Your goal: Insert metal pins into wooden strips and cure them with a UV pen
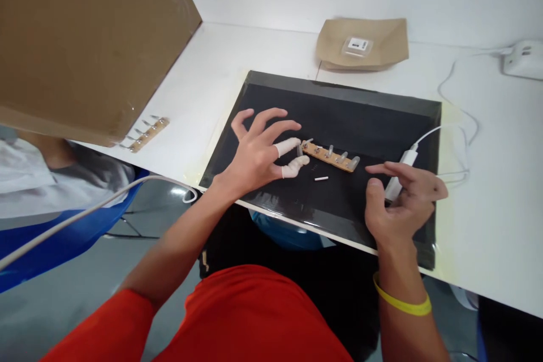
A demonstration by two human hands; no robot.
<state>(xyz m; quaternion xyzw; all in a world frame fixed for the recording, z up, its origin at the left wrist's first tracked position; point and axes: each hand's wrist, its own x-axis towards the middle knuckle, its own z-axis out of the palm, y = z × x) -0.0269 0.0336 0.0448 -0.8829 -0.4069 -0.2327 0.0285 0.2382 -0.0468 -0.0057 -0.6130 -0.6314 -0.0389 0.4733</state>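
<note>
My left hand (257,155) has white covers on its thumb and index finger. Those two tips pinch a small translucent piece (300,150) at the left end of a narrow wooden strip (324,154); the other fingers are spread. Several metal fittings and clear upright tabs sit along the strip, which lies on a black mat (271,102). A short white stick (321,179) lies just in front of it. My right hand (403,198) is held right of the strip, thumb and index finger apart. Behind its fingers is a white device (396,178) with a cable, partly hidden.
A brown paper tray (386,45) with a labelled clear case (357,45) stands at the back. A similar strip (148,134) lies beside the large brown board (93,28) at left. A white power box (526,59) is far right. Another person's arm (46,150) shows at left.
</note>
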